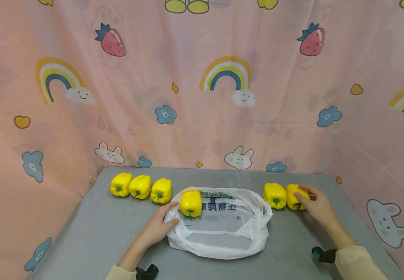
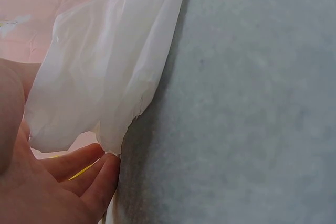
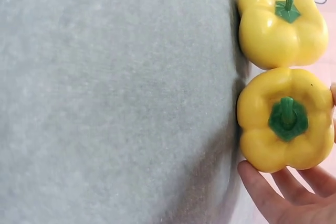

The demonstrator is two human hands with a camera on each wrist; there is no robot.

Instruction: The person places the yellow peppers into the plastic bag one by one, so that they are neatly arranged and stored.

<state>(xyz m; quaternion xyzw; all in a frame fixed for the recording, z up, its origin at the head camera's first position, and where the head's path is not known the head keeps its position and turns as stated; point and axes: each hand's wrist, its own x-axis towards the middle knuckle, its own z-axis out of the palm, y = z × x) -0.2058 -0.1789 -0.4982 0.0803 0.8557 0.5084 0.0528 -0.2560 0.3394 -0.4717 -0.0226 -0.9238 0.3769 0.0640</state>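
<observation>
Left hand [image 1: 158, 225] mine, holding left rim of white bag [image 1: 219, 249]; my right hand [image 1: 317, 205] clamped on outer pepper [image 1: 290, 194] right of bag, inner pepper [image 1: 274, 195] touching it, nearer bag; yellow pepper [image 1: 190, 203] within bag's rim; three peppers [image 1: 140, 187] left of bag

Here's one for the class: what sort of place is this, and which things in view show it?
Probably an indoor table set up for a staged activity: a pink cartoon-print curtain hangs behind a grey tabletop, and three yellow peppers sit in a row.
</observation>
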